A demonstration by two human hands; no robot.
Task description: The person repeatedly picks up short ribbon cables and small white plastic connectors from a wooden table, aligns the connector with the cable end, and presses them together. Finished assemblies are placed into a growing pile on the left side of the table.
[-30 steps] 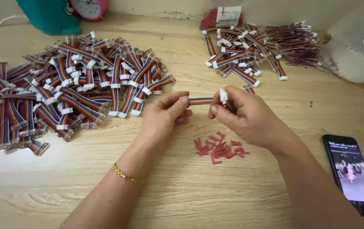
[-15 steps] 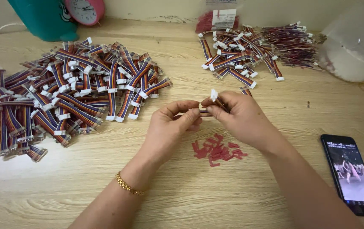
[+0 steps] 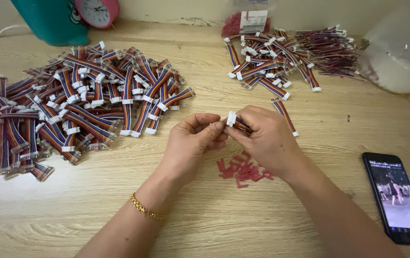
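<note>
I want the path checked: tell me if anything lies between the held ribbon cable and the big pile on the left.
Nothing visible: bare wooden table separates the striped ribbon cable, pinched by both hands, from the large cable pile.

Two hands, the left hand [image 3: 193, 141] and the right hand [image 3: 264, 138], met over a wooden tabletop [image 3: 205, 224] and shared one short ribbon cable [image 3: 236, 123] with a white plug. Two heaps of such cables lay there, a large heap [image 3: 71, 105] and a smaller heap [image 3: 272, 62], each holding too many to count, and one loose cable [image 3: 285, 116] lay by itself. There was also one phone [image 3: 396, 196], one pink clock [image 3: 97, 10], one teal container [image 3: 54, 21], one gold bracelet [image 3: 147, 210], one cluster of small red pieces [image 3: 243, 169] and one white bag [image 3: 401, 52].
</note>
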